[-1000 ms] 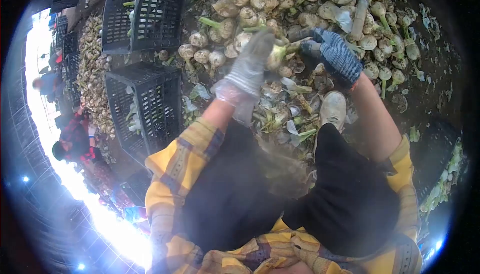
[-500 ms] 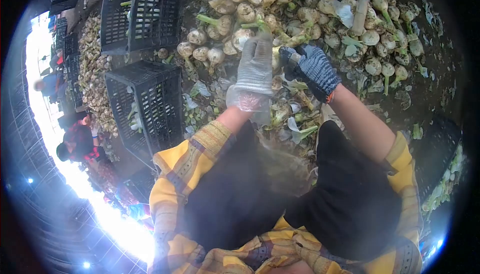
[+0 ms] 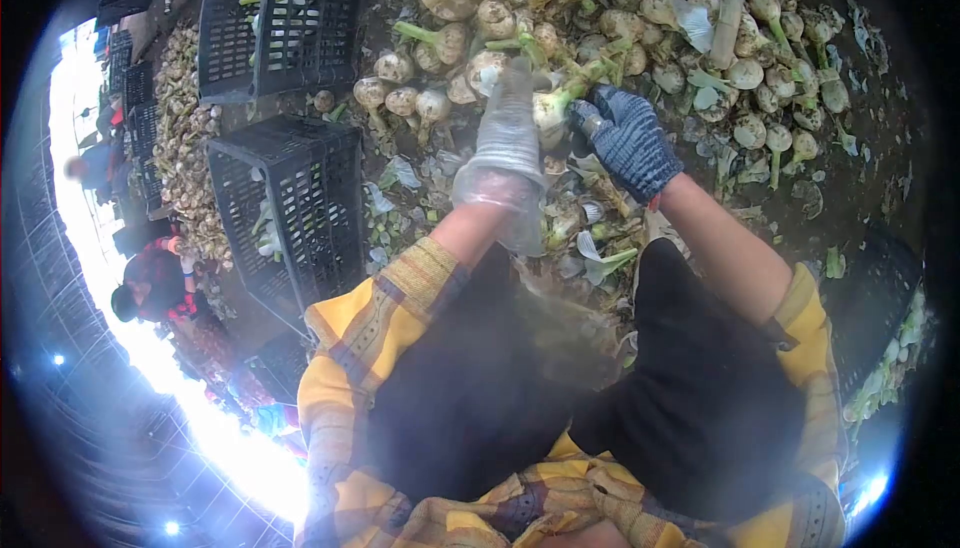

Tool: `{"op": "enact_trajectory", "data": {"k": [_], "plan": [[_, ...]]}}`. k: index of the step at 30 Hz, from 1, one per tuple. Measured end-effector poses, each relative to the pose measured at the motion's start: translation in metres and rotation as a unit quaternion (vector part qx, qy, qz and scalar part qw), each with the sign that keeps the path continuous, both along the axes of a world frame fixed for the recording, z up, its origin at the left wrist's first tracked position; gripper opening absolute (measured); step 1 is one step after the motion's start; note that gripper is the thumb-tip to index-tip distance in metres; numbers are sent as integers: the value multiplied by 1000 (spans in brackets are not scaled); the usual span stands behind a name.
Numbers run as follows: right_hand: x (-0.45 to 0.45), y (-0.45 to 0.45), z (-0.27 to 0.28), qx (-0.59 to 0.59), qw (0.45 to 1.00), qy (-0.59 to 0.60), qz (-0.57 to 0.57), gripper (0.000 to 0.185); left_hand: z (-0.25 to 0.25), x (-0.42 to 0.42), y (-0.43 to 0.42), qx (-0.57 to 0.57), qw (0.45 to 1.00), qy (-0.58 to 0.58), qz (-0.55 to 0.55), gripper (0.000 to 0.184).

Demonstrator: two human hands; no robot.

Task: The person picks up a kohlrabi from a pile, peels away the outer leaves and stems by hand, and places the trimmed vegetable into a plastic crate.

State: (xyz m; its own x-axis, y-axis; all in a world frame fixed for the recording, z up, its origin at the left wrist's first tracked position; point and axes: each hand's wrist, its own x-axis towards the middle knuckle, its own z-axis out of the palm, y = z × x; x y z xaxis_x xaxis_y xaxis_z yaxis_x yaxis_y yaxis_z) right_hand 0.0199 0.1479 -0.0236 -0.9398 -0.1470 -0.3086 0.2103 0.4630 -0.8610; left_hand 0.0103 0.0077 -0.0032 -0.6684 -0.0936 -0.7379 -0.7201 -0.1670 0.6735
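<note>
My left hand (image 3: 505,133), in a pale glove under clear plastic, is closed on an onion (image 3: 549,113) with a thick green stalk (image 3: 590,76). The bulb shows at its right side; most of its fingers are hidden. Close by on the right, my right hand (image 3: 634,140) wears a grey striped knit glove. Its fingers are curled around something dark near the bulb, too hidden to name. Beyond both hands spreads a heap of soil-marked onions (image 3: 480,23), several with cut stalks.
Two black plastic crates (image 3: 310,188) lie tipped on the left, with leaf scraps inside. Peel and trimmings (image 3: 600,258) cover the ground before my knees. Another crate (image 3: 880,288) stands at the far right. A person (image 3: 155,283) works by another onion heap (image 3: 185,148) at the left.
My left hand has turned, and the onion now shows between my hands. My right hand has shifted slightly, staying close to the stalk.
</note>
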Motion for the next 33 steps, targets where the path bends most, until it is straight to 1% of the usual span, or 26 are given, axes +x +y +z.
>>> {"op": "enact_trajectory", "data": {"k": [3, 6, 7, 10, 11, 13, 14, 15, 17, 18, 20, 21, 22, 23, 26, 27, 28, 29, 31, 33], "plan": [[2, -2, -15, -46, 999, -14, -19, 29, 19, -5, -2, 36, 990, -134, -15, 63], [2, 0, -21, -89, 993, -49, -58, 28, 10, -9, 0, 46, 996, -18, -76, 44], [2, 2, -20, -99, 991, -54, -71, 28, 10, 4, 7, -93, 988, 67, -103, 49], [-1, 5, -19, 19, 995, 86, -36, 32, 14, 3, 3, -3, 997, 33, -76, 56], [1, 5, -16, -36, 997, 25, -68, 33, 7, -3, -5, 42, 995, -15, -93, 48], [-1, 3, -18, -86, 991, -30, -101, 35, 9, 2, -2, 78, 993, -81, -27, 46], [0, 2, -31, -79, 991, -26, -106, 36, 10, 4, -1, 96, 989, -115, 5, 47], [1, 2, -32, -75, 991, -35, -105, 37, 13, 0, 1, 69, 989, -127, -29, 56], [2, 2, -34, -73, 990, -64, -98, 38, 15, 1, 1, 69, 994, -64, -63, 52], [3, 2, -34, -70, 993, -51, -85, 37, 15, 1, 1, 69, 994, -32, -81, 51], [5, 2, -30, -66, 996, -25, -60, 36, 15, 0, -1, 98, 992, -44, -63, 50], [5, 5, -41, -61, 997, -27, -27, 36, 13, 0, -3, 112, 991, -50, -53, 50], [0, 3, -20, -117, 982, -130, -71, 33, 12, 0, -5, 127, 989, -56, -44, 51], [-5, 0, 1, -164, 952, -226, -126, 29, 12, 3, -6, 156, 985, -70, -11, 53], [-2, 2, -8, -236, 937, -205, -153, 17, 22, -2, -1, 140, 982, -125, -18, 51], [0, 5, -14, -84, 993, -66, -44, 16, 16, 1, -2, 110, 988, -97, -48, 49], [3, 9, -24, 72, 992, 76, 69, 15, 7, 5, -4, 79, 992, -69, -77, 47], [6, 11, -35, 224, 934, 213, 178, 13, -2, 8, -6, 47, 992, -42, -105, 45], [12, 7, -59, 47, 981, 174, 79, 14, 0, 5, -7, 138, 987, -63, -56, 46], [12, 5, -67, -34, 991, 126, 33, 14, 2, 5, -9, 207, 975, -79, -24, 49]]}}
